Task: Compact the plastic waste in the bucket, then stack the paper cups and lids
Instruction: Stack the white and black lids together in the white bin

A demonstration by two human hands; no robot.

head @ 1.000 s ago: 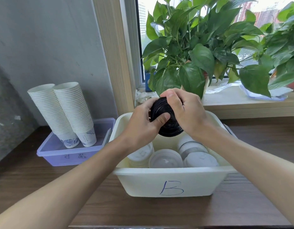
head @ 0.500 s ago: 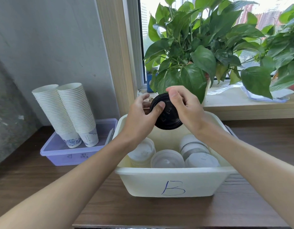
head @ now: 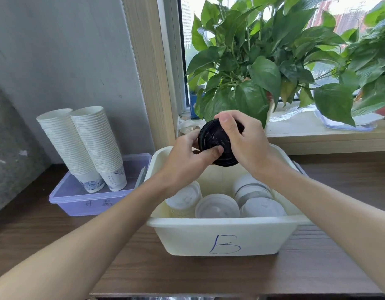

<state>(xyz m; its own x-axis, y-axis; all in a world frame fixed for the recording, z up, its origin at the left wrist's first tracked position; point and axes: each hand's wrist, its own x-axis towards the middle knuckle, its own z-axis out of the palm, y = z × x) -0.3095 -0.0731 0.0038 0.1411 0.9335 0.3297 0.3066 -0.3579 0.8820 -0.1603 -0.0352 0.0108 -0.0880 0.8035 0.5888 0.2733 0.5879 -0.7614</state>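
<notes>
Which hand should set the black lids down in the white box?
Probably the right hand: it wraps over the black lids from above, directly over the bare back of the white box. The left hand only pinches them, thumb on the face.

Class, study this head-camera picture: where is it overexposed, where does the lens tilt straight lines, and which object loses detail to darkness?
Head view: the sky in the window is blown out white; head view: the wooden window frame leans, a wide-angle effect; head view: the black lids, held by the left hand and right hand, show little detail.
</notes>
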